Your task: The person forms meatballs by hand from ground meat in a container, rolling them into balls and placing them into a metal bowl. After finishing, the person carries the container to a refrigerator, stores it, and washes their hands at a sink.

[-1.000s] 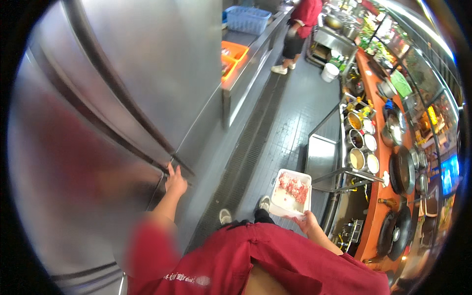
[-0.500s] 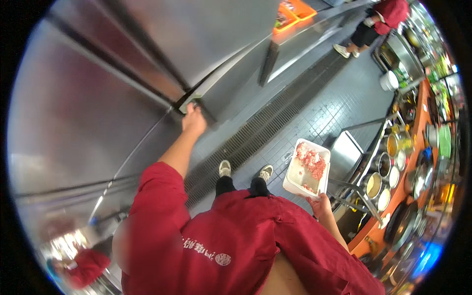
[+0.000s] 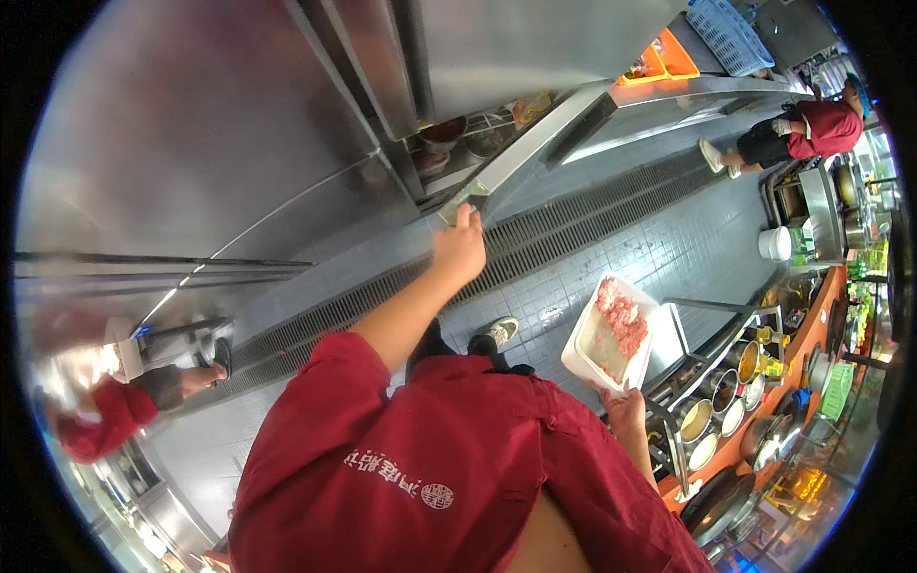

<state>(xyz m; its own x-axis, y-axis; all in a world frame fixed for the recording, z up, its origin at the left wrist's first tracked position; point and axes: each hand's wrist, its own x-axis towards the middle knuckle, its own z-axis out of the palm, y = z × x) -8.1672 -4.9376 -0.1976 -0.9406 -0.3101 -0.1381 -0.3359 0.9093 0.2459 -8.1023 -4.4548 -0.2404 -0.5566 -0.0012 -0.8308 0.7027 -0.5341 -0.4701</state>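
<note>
My left hand [image 3: 460, 250] is closed on the lower corner of a steel refrigerator door [image 3: 535, 143], which stands partly open. Through the gap show a bowl [image 3: 443, 132] and other items on a wire shelf; the rest of the inside is hidden. Low on the right, my right hand [image 3: 626, 411] grips the near end of a white plastic tub [image 3: 583, 351]. Raw pinkish-red meat pieces [image 3: 623, 327] lie in the tub, mostly toward its far and right side.
A long floor grate [image 3: 583, 210] runs past my feet. To the right stands a counter [image 3: 829, 310] with several pots and bowls of sauces. One co-worker [image 3: 829, 126] stands far right, another [image 3: 105, 411] at left. Orange trays [image 3: 680, 59] and a blue basket [image 3: 731, 36] sit beyond the door.
The refrigerator door has swung further open with my left hand on it, showing the shelf inside. My view has turned, and the tub stays in my right hand.
</note>
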